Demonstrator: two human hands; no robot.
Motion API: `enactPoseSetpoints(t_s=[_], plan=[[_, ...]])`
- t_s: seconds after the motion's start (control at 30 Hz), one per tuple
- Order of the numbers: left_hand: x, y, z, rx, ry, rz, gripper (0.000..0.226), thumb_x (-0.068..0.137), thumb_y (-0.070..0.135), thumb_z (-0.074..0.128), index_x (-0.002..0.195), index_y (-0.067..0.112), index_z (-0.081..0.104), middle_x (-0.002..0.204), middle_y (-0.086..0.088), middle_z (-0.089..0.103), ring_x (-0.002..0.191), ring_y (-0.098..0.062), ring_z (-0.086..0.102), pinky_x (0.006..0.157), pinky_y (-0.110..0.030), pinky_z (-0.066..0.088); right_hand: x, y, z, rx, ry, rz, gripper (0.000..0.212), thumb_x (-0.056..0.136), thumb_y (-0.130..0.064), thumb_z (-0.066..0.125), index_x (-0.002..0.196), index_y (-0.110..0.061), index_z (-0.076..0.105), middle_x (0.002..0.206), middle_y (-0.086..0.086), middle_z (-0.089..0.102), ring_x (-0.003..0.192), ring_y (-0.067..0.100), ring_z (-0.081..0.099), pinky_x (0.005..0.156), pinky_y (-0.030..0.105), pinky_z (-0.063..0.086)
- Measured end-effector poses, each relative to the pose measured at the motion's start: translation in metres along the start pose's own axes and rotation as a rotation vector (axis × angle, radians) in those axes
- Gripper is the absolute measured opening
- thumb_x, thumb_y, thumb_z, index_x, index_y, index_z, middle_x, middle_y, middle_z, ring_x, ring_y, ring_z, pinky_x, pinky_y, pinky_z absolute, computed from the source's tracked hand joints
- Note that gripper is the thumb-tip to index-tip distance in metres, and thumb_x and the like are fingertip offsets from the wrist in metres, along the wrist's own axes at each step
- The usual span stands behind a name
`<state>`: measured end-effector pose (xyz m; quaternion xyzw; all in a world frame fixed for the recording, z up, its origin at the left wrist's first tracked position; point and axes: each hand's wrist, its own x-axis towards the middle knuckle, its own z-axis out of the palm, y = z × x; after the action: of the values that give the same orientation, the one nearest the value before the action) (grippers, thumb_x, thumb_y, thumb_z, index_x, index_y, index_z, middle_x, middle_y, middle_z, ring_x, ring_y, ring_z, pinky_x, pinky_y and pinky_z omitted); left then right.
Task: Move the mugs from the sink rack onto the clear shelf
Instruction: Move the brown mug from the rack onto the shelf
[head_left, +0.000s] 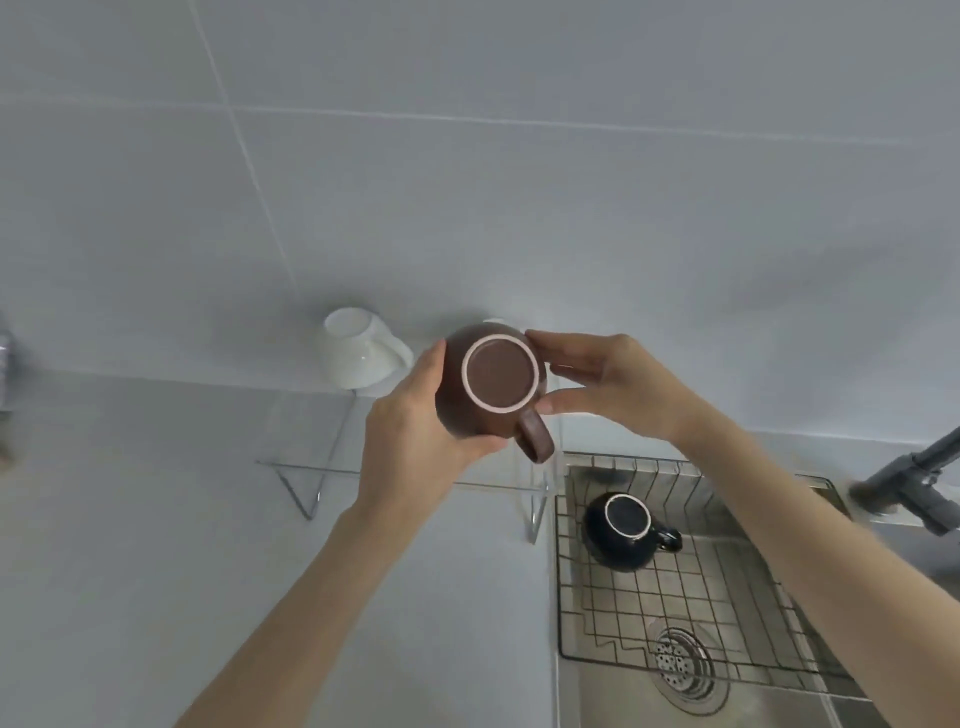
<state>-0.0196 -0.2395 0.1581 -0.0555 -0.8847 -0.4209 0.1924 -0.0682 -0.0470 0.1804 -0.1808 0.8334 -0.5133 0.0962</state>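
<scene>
A brown mug (500, 379) is held upside down over the right part of the clear shelf (322, 470), its handle toward me. My left hand (415, 421) grips its left side and my right hand (608, 384) holds its right side with thumb and fingertips. A white mug (358, 353) stands upside down on the shelf to the left, against the wall. A dark blue mug (623, 530) sits upside down on the wire sink rack (727, 613), handle to the right. Behind the brown mug a sliver of white shows; I cannot tell what it is.
The steel sink (597, 696) with its drain (683, 667) lies under the rack at lower right. A grey faucet (919, 483) reaches in from the right edge. A tiled wall rises behind the shelf. Grey countertop spreads to the left.
</scene>
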Motion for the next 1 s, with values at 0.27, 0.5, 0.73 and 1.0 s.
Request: enactPoseSetpoints(t_s=[0.27, 0.5, 0.73, 1.0], plan=[[0.015, -0.085, -0.057, 0.002, 0.01, -0.258, 0.08, 0.037, 0.039, 0.084, 0.111, 0.028, 0.056, 0.093, 0.004, 0.072, 0.091, -0.016, 0.065, 0.084, -0.032, 0.052, 0.09, -0.002, 0.087, 0.218, -0.191, 0.036, 0.053, 0.073, 0.001, 0.068, 0.123, -0.006, 0.053, 0.122, 0.009, 0.063, 0.114, 0.014, 0.058, 0.103, 0.03, 0.043], [0.025, -0.13, -0.066, 0.012, -0.02, -0.385, 0.062, 0.041, 0.035, 0.085, 0.098, 0.028, 0.061, 0.081, 0.008, 0.07, 0.083, -0.014, 0.064, 0.076, -0.028, 0.051, 0.125, 0.01, 0.124, 0.331, -0.223, 0.122, 0.043, 0.077, -0.001, 0.066, 0.119, -0.003, 0.057, 0.117, 0.013, 0.064, 0.108, 0.015, 0.061, 0.098, 0.026, 0.046], [0.023, -0.146, -0.068, 0.004, -0.066, -0.416, 0.065, 0.044, 0.028, 0.085, 0.103, 0.025, 0.061, 0.086, 0.004, 0.07, 0.085, -0.018, 0.063, 0.078, -0.029, 0.051, 0.127, 0.014, 0.141, 0.315, -0.229, 0.156, 0.034, 0.077, -0.006, 0.067, 0.111, -0.012, 0.063, 0.111, 0.009, 0.068, 0.104, 0.011, 0.063, 0.098, 0.023, 0.046], [0.016, -0.151, -0.061, -0.026, -0.082, -0.383, 0.063, 0.057, 0.023, 0.082, 0.113, 0.018, 0.052, 0.09, 0.004, 0.065, 0.086, -0.018, 0.06, 0.068, -0.012, 0.042, 0.126, 0.015, 0.146, 0.308, -0.204, 0.172, 0.032, 0.079, -0.011, 0.066, 0.111, -0.012, 0.063, 0.108, 0.005, 0.069, 0.103, 0.008, 0.063, 0.103, 0.027, 0.042]])
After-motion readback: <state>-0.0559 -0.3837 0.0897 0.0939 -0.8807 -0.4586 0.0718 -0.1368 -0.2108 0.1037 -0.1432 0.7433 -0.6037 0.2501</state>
